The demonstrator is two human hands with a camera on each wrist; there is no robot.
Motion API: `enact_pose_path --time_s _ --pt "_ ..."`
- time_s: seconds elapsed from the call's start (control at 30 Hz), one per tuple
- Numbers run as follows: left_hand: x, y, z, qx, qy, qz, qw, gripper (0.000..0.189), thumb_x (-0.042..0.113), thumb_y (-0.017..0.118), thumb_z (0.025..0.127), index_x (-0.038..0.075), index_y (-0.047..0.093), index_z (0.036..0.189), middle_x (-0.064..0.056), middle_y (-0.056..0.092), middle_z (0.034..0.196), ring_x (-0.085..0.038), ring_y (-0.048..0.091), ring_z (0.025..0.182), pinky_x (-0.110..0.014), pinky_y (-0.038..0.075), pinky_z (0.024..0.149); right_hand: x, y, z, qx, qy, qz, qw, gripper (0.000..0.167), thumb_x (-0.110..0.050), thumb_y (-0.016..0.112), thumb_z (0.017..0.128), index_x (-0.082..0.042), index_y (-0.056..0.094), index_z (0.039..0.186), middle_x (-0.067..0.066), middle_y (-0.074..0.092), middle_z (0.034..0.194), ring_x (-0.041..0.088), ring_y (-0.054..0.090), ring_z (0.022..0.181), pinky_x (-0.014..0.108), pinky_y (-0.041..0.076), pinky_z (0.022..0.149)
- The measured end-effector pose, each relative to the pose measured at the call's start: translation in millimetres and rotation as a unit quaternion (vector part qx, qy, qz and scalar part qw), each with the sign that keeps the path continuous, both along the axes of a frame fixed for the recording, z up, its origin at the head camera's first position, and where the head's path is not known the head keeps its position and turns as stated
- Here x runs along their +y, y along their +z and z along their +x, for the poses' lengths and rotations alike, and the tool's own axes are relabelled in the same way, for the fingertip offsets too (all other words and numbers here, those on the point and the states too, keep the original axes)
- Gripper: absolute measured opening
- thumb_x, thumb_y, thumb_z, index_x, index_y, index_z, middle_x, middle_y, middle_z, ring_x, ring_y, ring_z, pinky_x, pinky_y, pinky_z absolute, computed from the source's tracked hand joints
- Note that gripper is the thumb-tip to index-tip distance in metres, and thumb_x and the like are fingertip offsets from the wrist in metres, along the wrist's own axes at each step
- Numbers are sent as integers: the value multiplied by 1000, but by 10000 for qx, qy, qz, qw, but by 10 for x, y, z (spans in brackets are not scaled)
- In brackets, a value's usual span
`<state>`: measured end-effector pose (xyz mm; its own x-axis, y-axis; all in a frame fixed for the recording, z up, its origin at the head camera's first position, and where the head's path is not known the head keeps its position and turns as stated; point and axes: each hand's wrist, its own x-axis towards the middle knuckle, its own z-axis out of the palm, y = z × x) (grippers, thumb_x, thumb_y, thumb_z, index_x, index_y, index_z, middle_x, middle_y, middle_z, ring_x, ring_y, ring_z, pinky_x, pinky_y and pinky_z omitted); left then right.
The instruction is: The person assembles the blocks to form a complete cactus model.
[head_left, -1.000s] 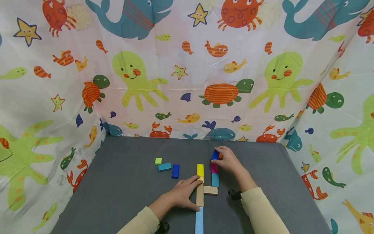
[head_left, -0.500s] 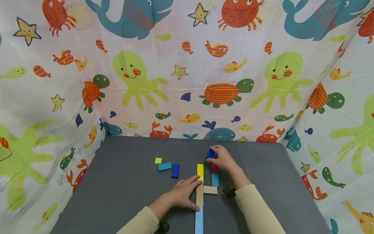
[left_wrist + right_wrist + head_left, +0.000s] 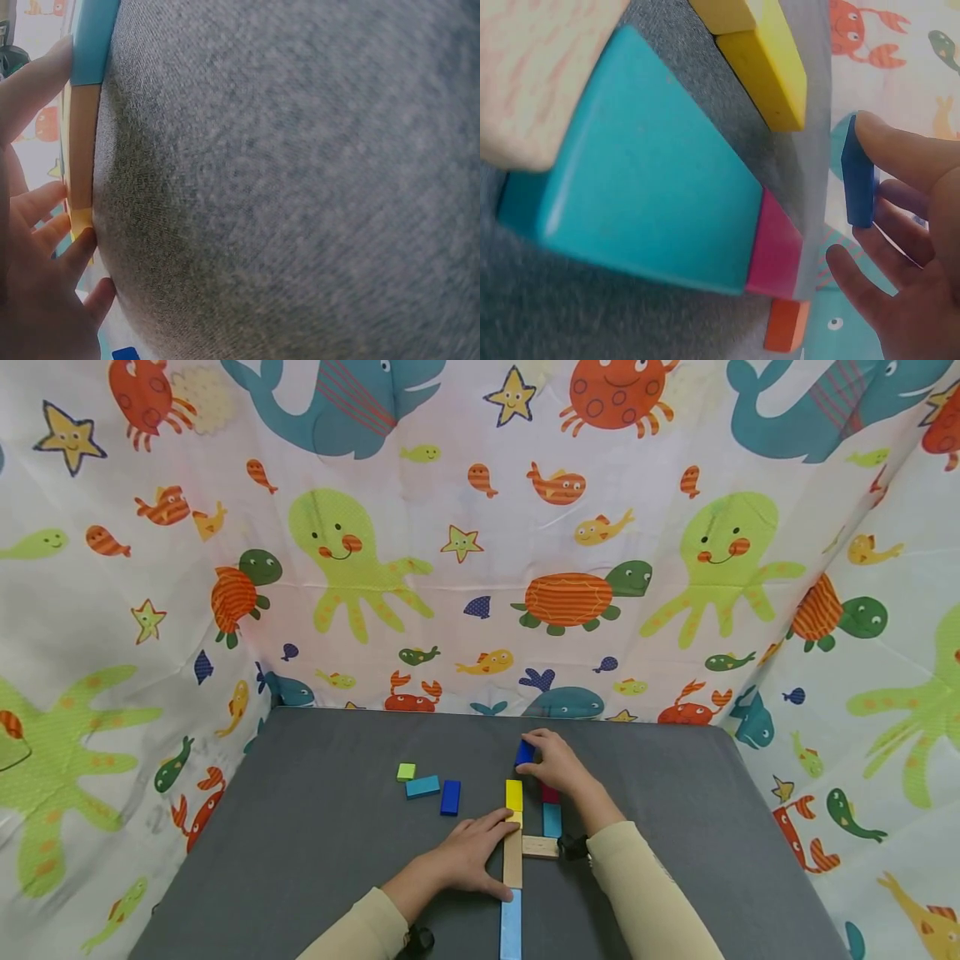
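My right hand [image 3: 561, 768] pinches a dark blue block [image 3: 525, 752] between thumb and fingers; the right wrist view shows this blue block [image 3: 860, 176] upright in the grip. Below that hand, a magenta block [image 3: 551, 795] adjoins a teal block [image 3: 552, 820], which meets a short plain wooden block [image 3: 540, 847]. My left hand [image 3: 468, 860] spreads along a row of blocks: its thumb touches the light blue block [image 3: 511, 927], its fingers rest near the pale yellow piece. A tan block [image 3: 513, 864] and a bright yellow block [image 3: 513, 795] belong to that row.
Left of the row lie a green cube [image 3: 406, 772], a turquoise block [image 3: 423, 787] and another dark blue block [image 3: 450, 798]. An orange block [image 3: 786, 325] lies just past the magenta one. A sea-animal curtain [image 3: 465, 568] hangs behind the grey table [image 3: 315, 827].
My right hand has lifted the dark blue block away from the magenta block's end and carried it left, toward the far side of the yellow block. My left hand stays put.
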<state>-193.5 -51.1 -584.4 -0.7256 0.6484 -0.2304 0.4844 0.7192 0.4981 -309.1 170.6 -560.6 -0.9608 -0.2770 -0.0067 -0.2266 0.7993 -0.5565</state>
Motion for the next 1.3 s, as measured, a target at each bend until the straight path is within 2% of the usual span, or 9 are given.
enact_pose_path --time_s 0.27,0.87,1.2,1.3 --pt "-11 -1 -1 -2 -45 63 10000 105 73 77 72 28 35 157 5 22 167 -17 29 150 -49 27 118 -94 -67 -37 -102 329 85 9994 64 -24 79 90 -5 54 146 17 52 145 39 48 133 57 40 110" --pt "-31 -18 -9 -19 -78 166 9998 105 72 77 72 28 34 157 5 21 168 -18 27 151 -50 26 119 -169 -131 -39 -606 313 215 9974 62 -25 78 90 -11 55 146 12 51 149 36 46 137 55 38 113" --pt "-29 -10 -9 -60 -63 205 9998 105 72 77 72 27 35 157 4 21 168 -18 27 151 -52 25 119 -163 -128 -34 -642 451 284 9965 59 -24 77 91 -11 57 145 12 51 151 37 46 139 55 37 113" --pt "-26 -8 -9 -73 -48 195 9998 105 73 76 72 27 35 157 4 21 168 -19 28 151 -52 25 119 -147 -118 -42 -518 549 195 9970 52 -21 73 94 -10 58 143 12 49 153 38 44 141 57 36 114"
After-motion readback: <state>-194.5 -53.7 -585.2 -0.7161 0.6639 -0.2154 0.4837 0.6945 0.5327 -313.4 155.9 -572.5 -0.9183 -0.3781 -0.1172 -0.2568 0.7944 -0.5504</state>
